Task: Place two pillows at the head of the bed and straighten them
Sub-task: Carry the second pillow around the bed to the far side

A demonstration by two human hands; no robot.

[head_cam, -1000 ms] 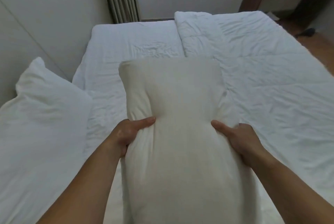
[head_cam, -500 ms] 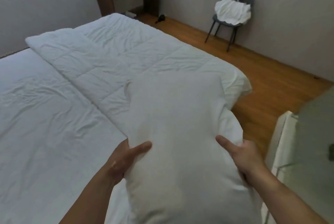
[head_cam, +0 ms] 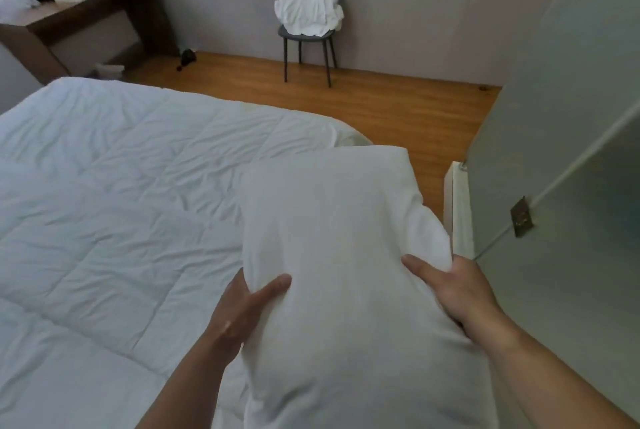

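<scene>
Both hands (head_cam: 346,293) grip plump white pillow (head_cam: 346,238).

The pillow (head_cam: 346,273) runs off the bottom edge, and its underside is hidden. It covers the fingers of both hands, leaving only thumbs visible.

The pillow (head_cam: 339,255) is soft matt white cloth; the quilted duvet (head_cam: 121,186) is wrinkled cloth. Floor (head_cam: 398,106) and desk (head_cam: 79,9) are smooth wood; the door (head_cam: 571,117) is frosted.
</scene>
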